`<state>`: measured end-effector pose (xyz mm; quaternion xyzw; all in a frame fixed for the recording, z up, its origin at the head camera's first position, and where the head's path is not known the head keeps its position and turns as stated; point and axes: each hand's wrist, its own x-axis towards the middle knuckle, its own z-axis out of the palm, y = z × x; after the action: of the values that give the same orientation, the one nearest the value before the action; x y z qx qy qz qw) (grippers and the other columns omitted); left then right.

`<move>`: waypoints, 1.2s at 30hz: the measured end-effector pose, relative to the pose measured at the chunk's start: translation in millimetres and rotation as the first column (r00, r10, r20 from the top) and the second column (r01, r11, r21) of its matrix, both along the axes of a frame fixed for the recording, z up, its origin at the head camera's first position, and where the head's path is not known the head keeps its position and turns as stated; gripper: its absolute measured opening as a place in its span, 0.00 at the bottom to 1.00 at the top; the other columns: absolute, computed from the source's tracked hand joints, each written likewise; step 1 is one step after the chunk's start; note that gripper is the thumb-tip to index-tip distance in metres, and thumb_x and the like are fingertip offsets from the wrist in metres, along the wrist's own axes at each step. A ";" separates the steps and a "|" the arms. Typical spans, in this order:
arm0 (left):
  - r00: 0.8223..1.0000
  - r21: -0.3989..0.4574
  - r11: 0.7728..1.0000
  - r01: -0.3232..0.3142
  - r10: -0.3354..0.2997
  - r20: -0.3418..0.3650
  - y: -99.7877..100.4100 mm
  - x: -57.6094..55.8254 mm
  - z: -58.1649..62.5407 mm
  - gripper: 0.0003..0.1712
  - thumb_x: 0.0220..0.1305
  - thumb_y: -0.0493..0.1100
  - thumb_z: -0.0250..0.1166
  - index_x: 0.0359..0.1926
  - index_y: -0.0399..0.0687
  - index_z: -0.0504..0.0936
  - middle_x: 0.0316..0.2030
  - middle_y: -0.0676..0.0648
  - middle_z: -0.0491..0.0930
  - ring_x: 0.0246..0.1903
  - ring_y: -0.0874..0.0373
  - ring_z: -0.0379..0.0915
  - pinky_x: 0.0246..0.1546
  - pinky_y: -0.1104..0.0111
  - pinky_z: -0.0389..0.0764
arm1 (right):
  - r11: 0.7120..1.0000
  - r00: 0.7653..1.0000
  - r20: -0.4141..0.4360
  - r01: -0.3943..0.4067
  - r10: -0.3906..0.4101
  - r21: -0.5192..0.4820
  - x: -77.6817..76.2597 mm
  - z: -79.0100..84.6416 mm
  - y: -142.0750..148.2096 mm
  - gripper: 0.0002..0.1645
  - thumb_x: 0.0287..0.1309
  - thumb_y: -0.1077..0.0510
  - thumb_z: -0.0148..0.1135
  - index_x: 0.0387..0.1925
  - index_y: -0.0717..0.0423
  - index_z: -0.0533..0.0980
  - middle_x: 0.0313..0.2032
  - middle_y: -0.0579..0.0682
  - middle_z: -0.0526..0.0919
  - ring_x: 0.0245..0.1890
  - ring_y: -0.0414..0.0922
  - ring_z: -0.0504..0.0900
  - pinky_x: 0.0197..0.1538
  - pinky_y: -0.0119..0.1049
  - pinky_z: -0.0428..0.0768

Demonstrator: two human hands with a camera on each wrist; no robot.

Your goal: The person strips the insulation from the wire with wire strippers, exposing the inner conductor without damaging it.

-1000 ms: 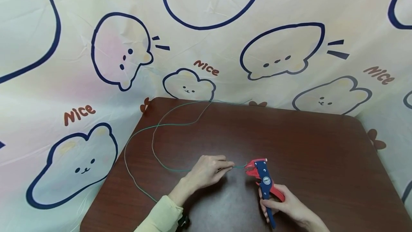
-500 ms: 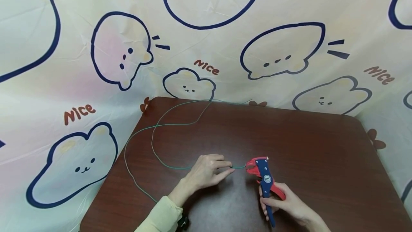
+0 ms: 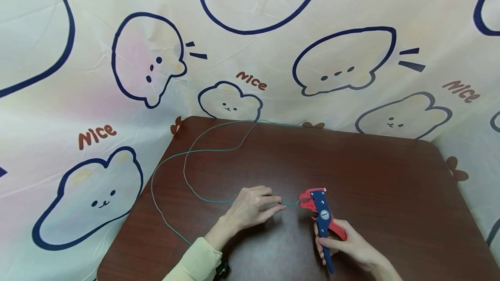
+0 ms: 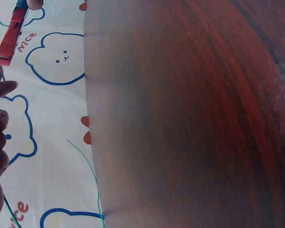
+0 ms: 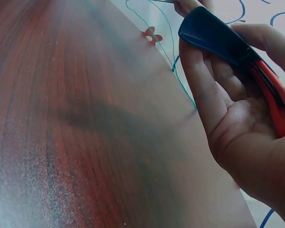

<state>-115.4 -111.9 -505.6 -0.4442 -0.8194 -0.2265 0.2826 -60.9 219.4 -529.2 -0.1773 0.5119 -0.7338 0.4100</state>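
Note:
My left hand (image 3: 254, 206) holds a thin green wire (image 3: 290, 204) near its end. The wire runs across the fingers in the left wrist view, and the thumb and index fingertips stand a little apart. My right hand (image 3: 349, 244) grips a wire stripper (image 3: 322, 211) with a blue body and red jaws and lever. The wire's short end reaches the stripper's red jaws, which face left; whether they clamp it is too small to tell. In the right wrist view my fingers curl around the blue handle (image 5: 213, 35), and the red lever (image 5: 275, 95) lies against the palm.
The rest of the wire (image 3: 207, 151) loops over the left and back of the brown wooden table (image 3: 390, 185), with one end at the far edge. A cartoon-printed cloth (image 3: 273, 55) hangs behind and at the sides.
The left thumb and index fingertips have parted from a tight pinch. The wire stripper has risen slightly in the head view, with its jaws still by the wire's end.

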 end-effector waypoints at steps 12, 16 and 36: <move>1.000 -0.004 1.000 0.014 -0.014 0.008 -1.4 1.8 -2.3 0.09 0.60 0.50 0.85 0.33 0.54 0.96 0.24 0.59 0.82 0.24 0.69 0.72 0.27 0.87 0.68 | 0.998 0.998 -0.011 -0.058 0.058 -0.010 -3.2 0.7 7.1 0.14 0.85 0.67 0.47 0.62 0.66 0.75 0.45 0.48 0.91 0.43 0.43 0.91 0.50 0.42 0.92; 1.000 -0.018 1.000 0.013 -0.013 0.010 -2.0 1.8 -3.3 0.08 0.60 0.50 0.85 0.33 0.54 0.96 0.24 0.59 0.81 0.24 0.69 0.71 0.27 0.86 0.68 | 0.997 0.997 -0.011 -0.073 0.073 -0.001 -5.1 1.0 8.6 0.14 0.85 0.66 0.48 0.62 0.67 0.74 0.45 0.50 0.91 0.43 0.42 0.91 0.50 0.43 0.92; 1.000 -0.078 0.997 -0.005 0.004 -0.014 0.6 1.4 -4.1 0.05 0.62 0.50 0.84 0.33 0.60 0.95 0.22 0.61 0.75 0.23 0.71 0.69 0.25 0.87 0.65 | 0.988 0.996 -0.043 -0.070 0.077 0.141 -8.8 8.5 13.4 0.19 0.84 0.65 0.52 0.63 0.79 0.66 0.42 0.48 0.91 0.41 0.41 0.91 0.49 0.40 0.92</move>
<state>-114.0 -111.2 -509.7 -0.4546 -0.8267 -0.1904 0.2713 -69.6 232.8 -520.7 -0.1847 0.5649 -0.6761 0.4355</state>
